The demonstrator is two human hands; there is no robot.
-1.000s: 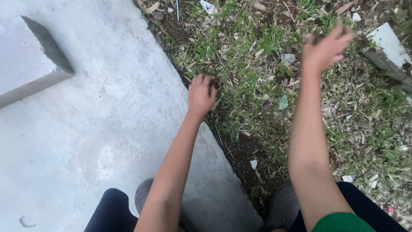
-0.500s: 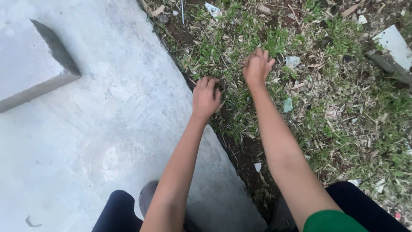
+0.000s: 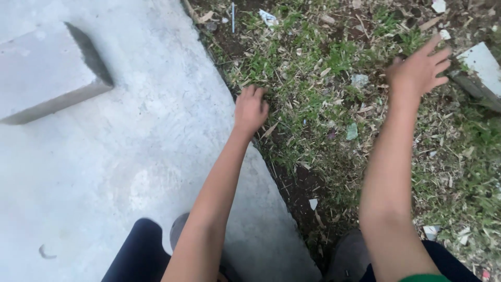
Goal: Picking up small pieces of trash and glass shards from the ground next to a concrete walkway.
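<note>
Head view: against the frame half a second earlier, I see my right hand has swung away from the grass beside my left hand, out to the right and up, close to the white slab piece. Its fingers are now spread and loose, with nothing between them. My left hand has barely shifted. It sits at the slab edge, fingers curled down into the grass there; I cannot tell whether they grip a tuft.

The slab edge runs diagonally from top centre to bottom centre. Left of that edge the surface is smooth grey concrete, flat and bare, with a raised concrete block at upper left. Right of the edge lies a strip of dark soil, then patchy grass mixed with dry straw, wood chips and small pale scraps. A greenish shard lies between my two arms, well right of the edge.

The widest room for moving lies on the concrete. My shoes straddle the edge at the bottom.
</note>
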